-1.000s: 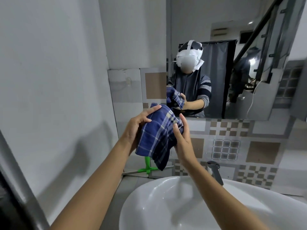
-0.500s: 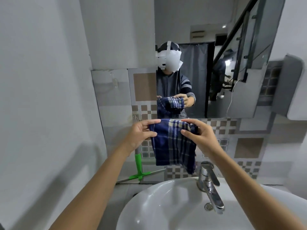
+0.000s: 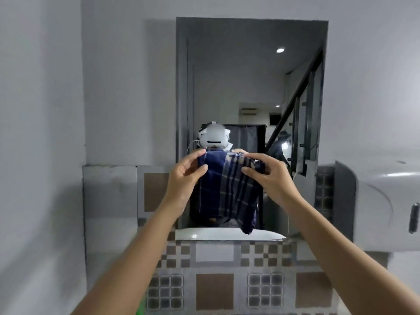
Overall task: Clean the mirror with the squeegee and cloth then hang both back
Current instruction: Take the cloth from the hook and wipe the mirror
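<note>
Grey walls [image 3: 113, 87] above checkered tiles [image 3: 213, 292]

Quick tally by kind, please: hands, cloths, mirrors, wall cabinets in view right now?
Hands: 2, left hand and right hand, both holding the cloth's top edge
Cloths: 1, blue plaid cloth
Mirrors: 1, mirror
Wall cabinets: 1, grey cabinet
Total: 5

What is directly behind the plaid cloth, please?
Behind the plaid cloth, held up by the left hand and right hand, is the mirror. The cloth hides the person's reflected torso.
</note>
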The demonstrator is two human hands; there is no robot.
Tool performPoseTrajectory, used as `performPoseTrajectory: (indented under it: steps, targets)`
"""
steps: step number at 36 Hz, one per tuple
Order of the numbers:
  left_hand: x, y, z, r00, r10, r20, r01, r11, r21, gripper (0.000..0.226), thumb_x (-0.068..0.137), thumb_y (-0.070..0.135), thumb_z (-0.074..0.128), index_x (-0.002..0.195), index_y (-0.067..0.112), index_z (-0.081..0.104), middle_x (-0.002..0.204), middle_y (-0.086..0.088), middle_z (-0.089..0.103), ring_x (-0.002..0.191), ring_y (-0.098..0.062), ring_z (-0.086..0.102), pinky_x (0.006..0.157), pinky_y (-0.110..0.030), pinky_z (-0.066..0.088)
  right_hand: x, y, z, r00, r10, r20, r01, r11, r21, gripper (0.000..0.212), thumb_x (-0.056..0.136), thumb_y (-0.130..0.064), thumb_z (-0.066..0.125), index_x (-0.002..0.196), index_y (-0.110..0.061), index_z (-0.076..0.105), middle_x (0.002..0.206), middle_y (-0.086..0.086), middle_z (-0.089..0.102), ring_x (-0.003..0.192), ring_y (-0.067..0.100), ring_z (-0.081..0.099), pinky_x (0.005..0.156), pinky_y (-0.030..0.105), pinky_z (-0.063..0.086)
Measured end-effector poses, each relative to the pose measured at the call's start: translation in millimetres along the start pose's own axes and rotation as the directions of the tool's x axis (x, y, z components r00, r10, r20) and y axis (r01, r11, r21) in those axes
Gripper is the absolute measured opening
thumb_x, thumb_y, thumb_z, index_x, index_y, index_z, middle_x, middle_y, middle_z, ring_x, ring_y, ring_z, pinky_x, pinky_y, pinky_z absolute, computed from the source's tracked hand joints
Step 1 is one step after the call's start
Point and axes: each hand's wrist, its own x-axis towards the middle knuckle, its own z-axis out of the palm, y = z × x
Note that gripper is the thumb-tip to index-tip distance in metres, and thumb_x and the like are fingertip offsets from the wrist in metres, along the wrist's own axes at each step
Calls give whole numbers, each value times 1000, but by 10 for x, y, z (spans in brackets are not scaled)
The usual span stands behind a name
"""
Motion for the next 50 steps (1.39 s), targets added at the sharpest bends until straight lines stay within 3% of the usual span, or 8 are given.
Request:
performPoseTrajectory:
  steps: [11, 19, 25, 31, 41, 43, 46, 50]
  targets:
    - [1308, 623, -44, 942, 316, 109, -335, 890, 309, 57, 83, 24, 66, 133, 35, 41, 134, 9, 49, 119, -1, 48, 100, -24, 40, 1426, -600, -154, 972, -228, -54, 230, 973, 21, 24, 81, -12, 68, 99, -27, 66, 91, -11, 68, 83, 1, 64, 71, 11, 52]
    - [1940, 785, -39, 852, 476, 218, -499, 611, 615, 65, 87, 33, 59, 142, 27, 26, 143, 5, 31, 128, -2, 29, 104, -19, 25, 2114, -683, -107, 949, -290, -121, 294, 956, 14, 24, 80, -15, 69, 104, -20, 67, 94, -7, 69, 90, 8, 65, 78, 17, 53]
    - [2126, 711, -28, 837, 483, 256, -476, 414, 776, 68, 88, 46, 50, 145, 30, 16, 153, 2, 17, 137, -17, 26, 102, -39, 38, 2272, -644, -130, 946, -276, -170, 282, 959, 10, 20, 77, -17, 72, 96, -23, 70, 91, -4, 70, 90, 13, 67, 85, 29, 54]
    - [2098, 564, 86, 844, 464, 270, -420, 259, 870, 69, 90, 52, 40, 146, 25, 9, 155, -3, 10, 138, -21, 26, 98, -43, 43, 2177, -623, -169, 924, -257, -282, 257, 966, -39, 20, 74, -25, 76, 91, -20, 71, 84, -4, 71, 78, 3, 66, 71, 9, 52]
    - [2077, 606, 198, 877, 405, 257, -364, 215, 906, 67, 94, 44, 37, 146, 21, 3, 156, -6, 2, 141, -23, 16, 107, -39, 30, 1887, -732, -143, 748, -306, -589, 216, 951, -220, 33, 79, -32, 71, 103, -10, 66, 87, 2, 68, 85, 16, 63, 85, 29, 50]
    - [2078, 618, 195, 871, 415, 263, -367, 194, 910, 66, 94, 42, 39, 146, 19, 5, 155, -7, 4, 140, -23, 18, 105, -38, 32, 1775, -801, -75, 700, -355, -620, 276, 935, -223, 27, 85, -25, 64, 106, -9, 65, 97, 5, 68, 90, 14, 63, 83, 17, 48]
    - [2089, 630, 192, 867, 417, 274, -370, 169, 914, 66, 94, 40, 41, 146, 17, 7, 154, -6, 7, 140, -22, 20, 105, -36, 32, 1604, -871, 169, 759, -385, -525, 371, 919, -137, 26, 92, -14, 53, 116, -7, 61, 113, 2, 65, 95, 5, 59, 81, 2, 44]
    - [2100, 673, 150, 880, 383, 281, -370, 182, 911, 65, 94, 41, 40, 146, 20, 7, 155, -5, 6, 141, -22, 16, 108, -36, 28, 1605, -774, 466, 892, -293, -345, 269, 956, -116, 40, 98, -22, 39, 137, -13, 42, 141, -1, 46, 129, 8, 41, 109, 25, 33]
